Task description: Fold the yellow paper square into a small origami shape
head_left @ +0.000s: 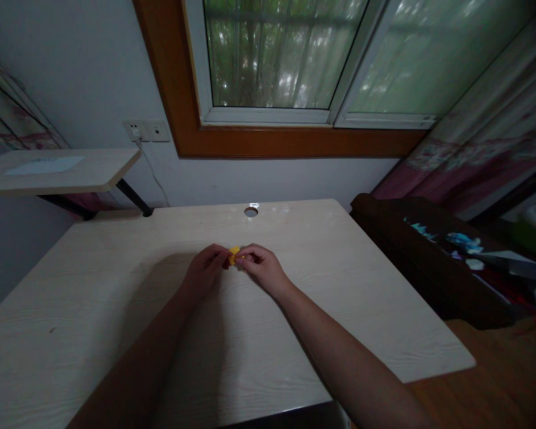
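Note:
A small yellow piece, with a bit of red at its left end, is held between my two hands a little beyond the middle of the table. Its exact kind is too small to make out, and fingers hide parts of it. My left hand is closed in a pinch on its left side, where the red shows. From the right, my right hand pinches the other side with thumb and forefinger. Both hands are close to the pale wood-grain tabletop.
Behind my hands, a round cable hole sits near the table's back edge. A raised shelf on black legs stands at the back left, below wall sockets. Right of the table is a dark brown couch with assorted items on it.

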`<state>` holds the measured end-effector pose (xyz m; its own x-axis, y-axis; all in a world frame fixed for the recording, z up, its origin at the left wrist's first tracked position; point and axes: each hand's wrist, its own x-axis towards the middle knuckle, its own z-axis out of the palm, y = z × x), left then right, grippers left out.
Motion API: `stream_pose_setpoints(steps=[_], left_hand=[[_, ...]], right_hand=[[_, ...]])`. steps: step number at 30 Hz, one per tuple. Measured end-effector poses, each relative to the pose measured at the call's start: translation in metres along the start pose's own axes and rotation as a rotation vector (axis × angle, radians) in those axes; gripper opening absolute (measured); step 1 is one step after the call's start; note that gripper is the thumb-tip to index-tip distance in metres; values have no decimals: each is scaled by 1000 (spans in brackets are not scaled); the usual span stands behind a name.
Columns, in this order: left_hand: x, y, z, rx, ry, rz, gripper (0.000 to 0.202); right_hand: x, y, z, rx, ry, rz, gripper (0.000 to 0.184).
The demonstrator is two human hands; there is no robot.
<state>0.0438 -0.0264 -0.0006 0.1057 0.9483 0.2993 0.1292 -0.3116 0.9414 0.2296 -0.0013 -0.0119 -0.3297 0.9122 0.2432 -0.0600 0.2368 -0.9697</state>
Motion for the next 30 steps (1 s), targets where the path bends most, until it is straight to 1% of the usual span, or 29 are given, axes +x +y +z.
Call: stream_pose_setpoints(steps=[5,10,16,21,26,30], left_hand=[[0,-5,2,-20,43,-60,14],[-1,-9,4,-68,60,-66,14],[-5,-1,4,-26,35,-36,13],[-8,4,2,38,29,-19,12],[-9,3,2,137,-22,17,11],[-8,0,3,107,-9,19,11]], right_hand=[[0,-6,0,-52,1,-60,17],[0,-5,0,-57,2,-60,18],[0,-3,-1,-21,12,-32,19],[1,-2,0,56,-9,0,19],[1,0,0,199,-46,100,22],[2,2,1,233,-53,114,25]])
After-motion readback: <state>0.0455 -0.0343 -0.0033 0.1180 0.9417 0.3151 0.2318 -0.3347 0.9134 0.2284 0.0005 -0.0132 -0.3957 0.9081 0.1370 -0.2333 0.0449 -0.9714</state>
